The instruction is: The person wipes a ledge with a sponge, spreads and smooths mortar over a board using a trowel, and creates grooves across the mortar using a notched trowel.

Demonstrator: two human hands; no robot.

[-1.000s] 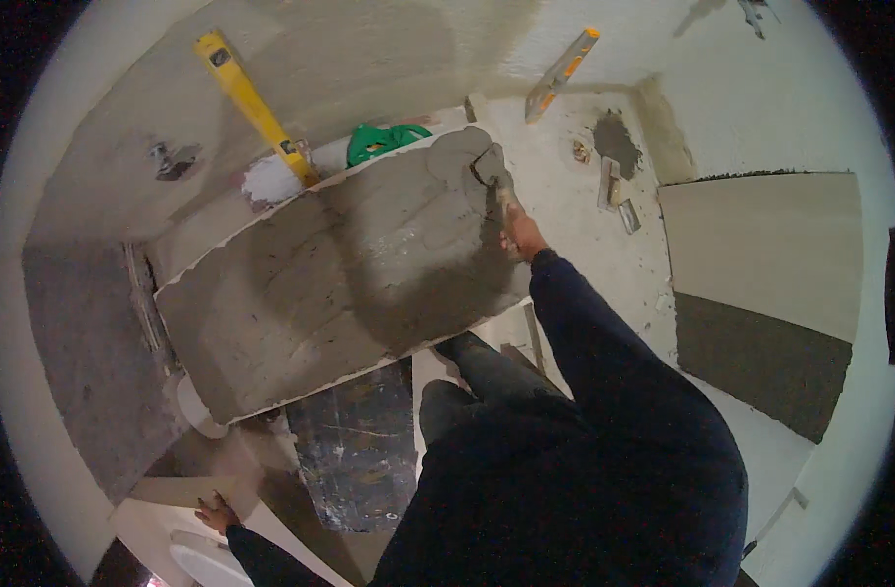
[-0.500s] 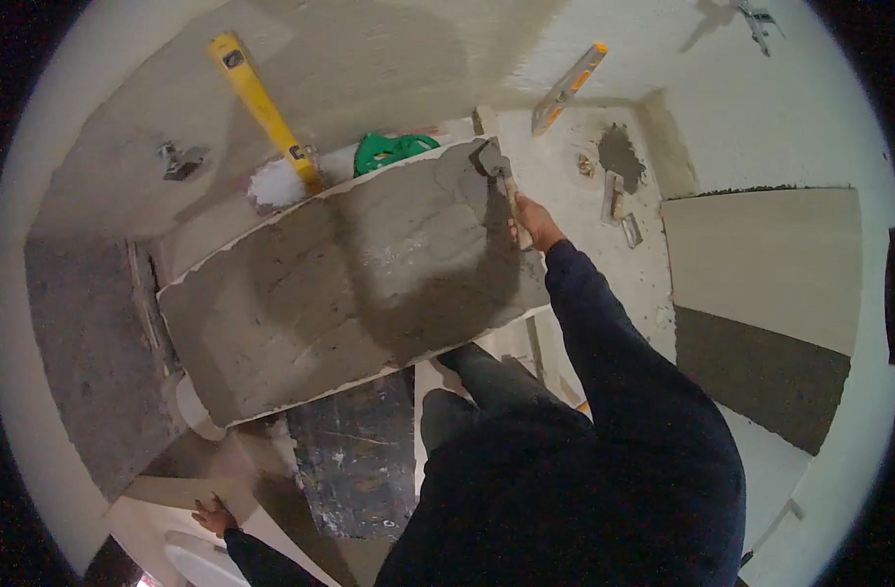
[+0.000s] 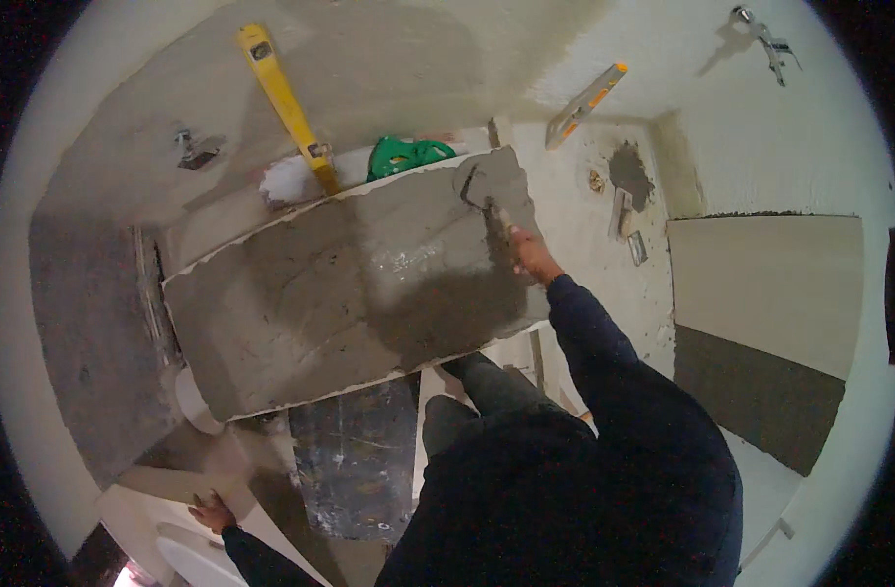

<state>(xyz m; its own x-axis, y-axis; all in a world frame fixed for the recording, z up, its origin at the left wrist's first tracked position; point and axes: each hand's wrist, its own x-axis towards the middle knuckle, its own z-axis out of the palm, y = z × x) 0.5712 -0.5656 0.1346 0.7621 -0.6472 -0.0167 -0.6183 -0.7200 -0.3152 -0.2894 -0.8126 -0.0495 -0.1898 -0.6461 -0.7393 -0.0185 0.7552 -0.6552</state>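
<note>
While one large tile (image 3: 350, 293) lies mortar-coated at centre frame, two hands work.

Left hand (image 3: 213, 511), at 7 o'clock, rests flat and open on a white fixture (image 3: 188, 558). One yellow level (image 3: 283, 98) leans at 11 o'clock beside one green bucket (image 3: 408, 157). Right hand (image 3: 534, 256) grips a trowel (image 3: 493, 191), loaded with mortar, on the tile's 2 o'clock corner.

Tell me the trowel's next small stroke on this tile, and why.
Probably drag the trowel from the tile's far right corner toward the middle: the right hand holds it there under a thick mortar lump, while the rest looks thinly, unevenly coated.
</note>
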